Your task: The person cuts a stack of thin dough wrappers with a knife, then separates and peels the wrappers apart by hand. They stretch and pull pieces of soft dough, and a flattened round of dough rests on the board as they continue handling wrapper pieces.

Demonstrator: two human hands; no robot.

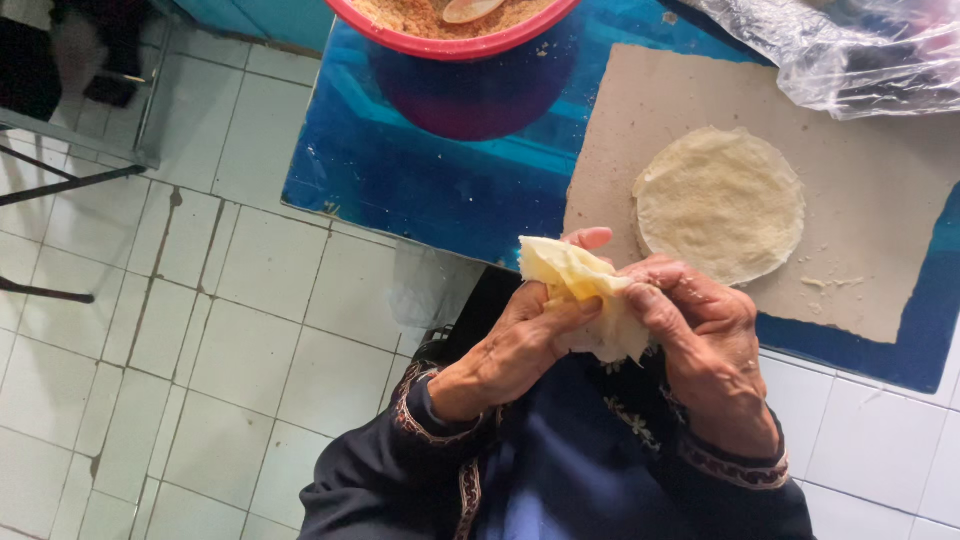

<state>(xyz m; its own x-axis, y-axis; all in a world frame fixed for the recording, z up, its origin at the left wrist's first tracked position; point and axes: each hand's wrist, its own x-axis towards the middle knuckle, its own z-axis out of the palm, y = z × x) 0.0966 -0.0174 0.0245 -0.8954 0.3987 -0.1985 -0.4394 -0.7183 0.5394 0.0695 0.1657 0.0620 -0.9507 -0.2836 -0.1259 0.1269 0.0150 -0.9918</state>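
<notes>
Head view, left hand (510, 350) and right hand (700, 340) pinching folded pastry sheet (575, 285), flat round (720, 203), red bowl (450, 40) nearby

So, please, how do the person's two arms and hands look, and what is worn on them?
Both hands, left hand and right hand, are bare: no gloves or rings visible. Both arms wear dark navy long sleeves with embroidered reddish-and-pale patterned cuffs.

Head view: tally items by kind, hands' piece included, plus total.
Folded dough wrapper, held by left hand and right hand: 1
Flat stack of round wrappers on the board: 1
Grey board: 1
Red bowl of crumbly filling: 1
Spoon in bowl: 1
Clear plastic bag: 1
Total: 6
</notes>
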